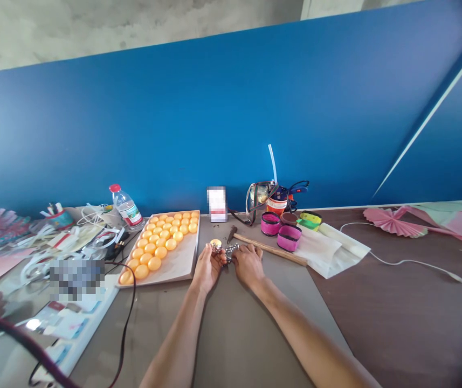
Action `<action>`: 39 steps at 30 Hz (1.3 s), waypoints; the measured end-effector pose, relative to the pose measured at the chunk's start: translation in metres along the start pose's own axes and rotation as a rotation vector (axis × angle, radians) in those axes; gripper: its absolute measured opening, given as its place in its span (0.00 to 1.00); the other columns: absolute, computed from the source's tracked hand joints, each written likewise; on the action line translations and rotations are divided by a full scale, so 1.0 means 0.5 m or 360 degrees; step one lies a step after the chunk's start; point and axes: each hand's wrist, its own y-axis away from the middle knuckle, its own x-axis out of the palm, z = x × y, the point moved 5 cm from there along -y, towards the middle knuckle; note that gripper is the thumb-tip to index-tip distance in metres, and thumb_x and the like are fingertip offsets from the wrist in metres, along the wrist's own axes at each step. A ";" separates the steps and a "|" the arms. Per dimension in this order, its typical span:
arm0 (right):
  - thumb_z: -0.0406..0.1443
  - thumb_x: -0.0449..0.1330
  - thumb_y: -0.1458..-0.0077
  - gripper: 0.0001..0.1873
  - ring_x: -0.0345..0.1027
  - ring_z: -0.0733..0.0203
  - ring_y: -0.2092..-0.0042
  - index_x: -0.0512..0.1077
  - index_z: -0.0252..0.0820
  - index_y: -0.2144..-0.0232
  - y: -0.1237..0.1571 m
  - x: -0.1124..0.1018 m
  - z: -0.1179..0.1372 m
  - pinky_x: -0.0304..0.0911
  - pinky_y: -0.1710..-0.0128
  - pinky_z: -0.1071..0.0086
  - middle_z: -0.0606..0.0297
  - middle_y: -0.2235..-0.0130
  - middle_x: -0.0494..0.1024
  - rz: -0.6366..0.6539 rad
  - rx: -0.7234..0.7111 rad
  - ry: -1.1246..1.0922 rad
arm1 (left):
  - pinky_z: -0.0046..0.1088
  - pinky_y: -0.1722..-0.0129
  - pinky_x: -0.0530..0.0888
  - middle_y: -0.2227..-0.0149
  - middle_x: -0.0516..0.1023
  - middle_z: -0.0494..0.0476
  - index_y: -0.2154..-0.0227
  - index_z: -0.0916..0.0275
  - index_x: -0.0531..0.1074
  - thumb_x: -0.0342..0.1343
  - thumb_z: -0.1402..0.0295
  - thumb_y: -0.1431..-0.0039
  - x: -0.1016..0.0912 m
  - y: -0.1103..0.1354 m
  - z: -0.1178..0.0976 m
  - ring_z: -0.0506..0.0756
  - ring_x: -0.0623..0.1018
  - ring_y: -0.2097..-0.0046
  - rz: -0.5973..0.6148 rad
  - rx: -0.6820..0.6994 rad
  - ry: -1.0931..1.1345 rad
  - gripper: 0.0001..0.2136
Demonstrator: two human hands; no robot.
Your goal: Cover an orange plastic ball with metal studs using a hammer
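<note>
My left hand [207,266] rests on the grey table with its fingers curled around a small yellow ball [215,245] that sits in a silvery beaded piece. My right hand [248,263] lies beside it, palm down, its fingers touching a silvery bead chain [231,251] between the two hands. A wooden-handled tool [269,248] lies just beyond my right hand, its dark tip pointing left.
A white tray [178,261] with several orange balls stands left of my hands. Pink tape rolls [289,237], a glue gun [291,192] and white paper [328,250] are at the right. A water bottle [126,207], cables and clutter fill the left. Pink paper fans [392,222] lie far right.
</note>
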 end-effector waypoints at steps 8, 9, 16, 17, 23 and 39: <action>0.30 0.50 0.46 0.11 0.61 0.58 0.58 0.73 0.45 0.70 0.002 -0.009 -0.001 0.43 0.57 0.62 0.62 0.65 0.75 -0.0166 -0.0001 -0.0203 | 0.24 0.74 0.71 0.73 0.74 0.56 0.68 0.67 0.69 0.56 0.58 0.48 -0.002 -0.001 0.001 0.49 0.73 0.75 -0.0024 -0.0022 0.0000 0.15; 0.30 0.50 0.46 0.12 0.62 0.59 0.59 0.73 0.45 0.70 0.002 -0.011 -0.001 0.43 0.56 0.62 0.63 0.65 0.75 -0.0203 0.0002 -0.0277 | 0.25 0.73 0.71 0.73 0.75 0.56 0.67 0.67 0.69 0.57 0.58 0.48 -0.003 -0.001 0.002 0.49 0.74 0.75 -0.0029 -0.0033 -0.0003 0.15; 0.34 0.51 0.50 0.08 0.66 0.61 0.63 0.71 0.42 0.72 -0.013 -0.009 -0.004 0.54 0.57 0.65 0.65 0.68 0.76 -0.0221 0.0077 -0.1264 | 0.26 0.70 0.71 0.72 0.75 0.55 0.65 0.66 0.69 0.57 0.60 0.47 0.004 0.003 0.002 0.51 0.75 0.72 0.0053 -0.0045 -0.0052 0.13; 0.35 0.52 0.51 0.08 0.66 0.61 0.64 0.71 0.41 0.72 -0.015 -0.005 -0.003 0.56 0.59 0.66 0.65 0.69 0.75 -0.0177 0.0098 -0.1449 | 0.27 0.70 0.71 0.71 0.75 0.55 0.65 0.65 0.69 0.57 0.60 0.48 0.005 0.004 0.001 0.51 0.75 0.72 0.0064 -0.0035 -0.0059 0.13; 0.40 0.56 0.55 0.08 0.65 0.63 0.68 0.68 0.41 0.73 -0.022 0.004 0.007 0.60 0.66 0.70 0.67 0.72 0.73 -0.0033 0.0218 -0.2035 | 0.28 0.68 0.71 0.68 0.74 0.53 0.59 0.62 0.68 0.59 0.64 0.50 0.013 0.006 0.001 0.50 0.74 0.70 0.0103 0.0000 -0.0065 0.15; 0.40 0.57 0.58 0.08 0.65 0.64 0.70 0.68 0.41 0.74 -0.024 0.017 0.006 0.63 0.67 0.69 0.68 0.73 0.72 -0.0011 0.0326 -0.2102 | 0.29 0.66 0.71 0.65 0.75 0.54 0.58 0.62 0.68 0.61 0.66 0.51 0.017 0.007 0.005 0.50 0.74 0.68 0.0119 0.0014 -0.0081 0.17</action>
